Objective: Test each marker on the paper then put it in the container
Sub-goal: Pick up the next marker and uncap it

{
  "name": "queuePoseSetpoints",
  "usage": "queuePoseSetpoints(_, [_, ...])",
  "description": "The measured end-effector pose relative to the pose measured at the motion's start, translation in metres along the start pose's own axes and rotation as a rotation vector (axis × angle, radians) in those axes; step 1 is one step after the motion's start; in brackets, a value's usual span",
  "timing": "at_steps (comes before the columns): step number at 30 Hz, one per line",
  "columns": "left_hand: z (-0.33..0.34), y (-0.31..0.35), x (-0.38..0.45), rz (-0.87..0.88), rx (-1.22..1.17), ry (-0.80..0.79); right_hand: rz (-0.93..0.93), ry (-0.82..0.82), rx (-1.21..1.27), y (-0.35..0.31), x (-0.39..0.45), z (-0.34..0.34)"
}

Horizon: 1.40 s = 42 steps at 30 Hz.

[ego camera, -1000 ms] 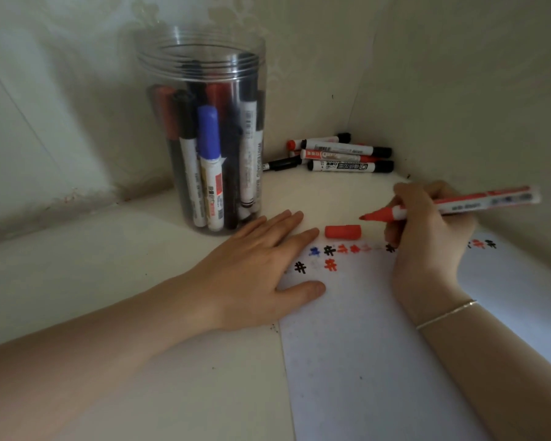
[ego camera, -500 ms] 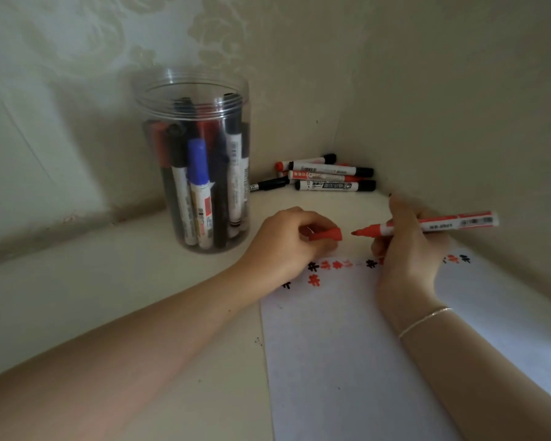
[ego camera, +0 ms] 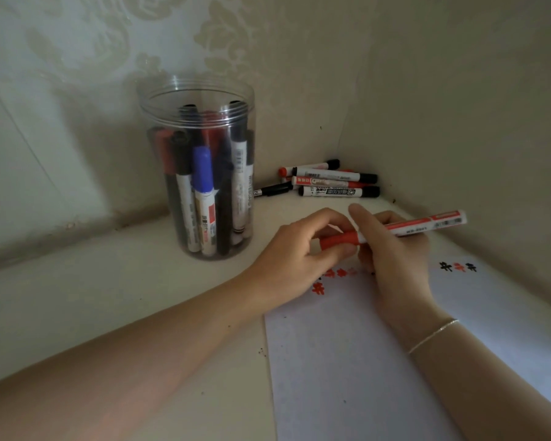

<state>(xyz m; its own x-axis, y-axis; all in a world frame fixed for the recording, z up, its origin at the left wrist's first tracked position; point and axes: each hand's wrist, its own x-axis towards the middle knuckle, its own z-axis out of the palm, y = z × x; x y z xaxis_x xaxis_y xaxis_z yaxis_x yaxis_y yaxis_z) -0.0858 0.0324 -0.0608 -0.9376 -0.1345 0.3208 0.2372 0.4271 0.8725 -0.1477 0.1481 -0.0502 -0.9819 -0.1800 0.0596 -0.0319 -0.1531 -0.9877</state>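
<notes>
White paper [ego camera: 347,361] lies nearest on the tabletop [ego camera: 124,297], with red and black test marks along its far edge. Above it, the right hand [ego camera: 392,253] grips a red marker [ego camera: 417,226] by the barrel, while the left hand [ego camera: 303,249] pinches its red cap [ego camera: 339,240] between curled fingers. Beyond stand a clear container [ego camera: 198,173] packed with upright markers and 5 loose markers [ego camera: 328,183] in the corner.

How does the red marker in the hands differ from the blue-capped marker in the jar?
The red-capped white marker lies nearly level, gripped by the right hand, the left hand on its cap; the blue-capped white marker stands upright, untouched, inside the clear plastic jar. Both have white printed barrels.
</notes>
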Motion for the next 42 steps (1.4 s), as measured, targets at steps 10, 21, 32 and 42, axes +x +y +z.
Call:
queuePoseSetpoints(10, [-0.003,0.005,-0.003,-0.002,-0.035,-0.018,0.061,0.261,0.358,-0.006,0.003,-0.008])
queuePoseSetpoints(21, [-0.002,0.001,-0.003,-0.042,0.083,-0.055,-0.014,0.205,0.150,0.001,0.005,-0.010])
queuePoseSetpoints(32, [-0.002,0.000,-0.003,-0.069,0.077,-0.027,-0.032,0.203,0.147,0.002,0.003,-0.004])
queuePoseSetpoints(42, [-0.008,0.022,-0.004,0.004,0.142,0.064,0.160,0.161,0.293,-0.012,-0.002,-0.008])
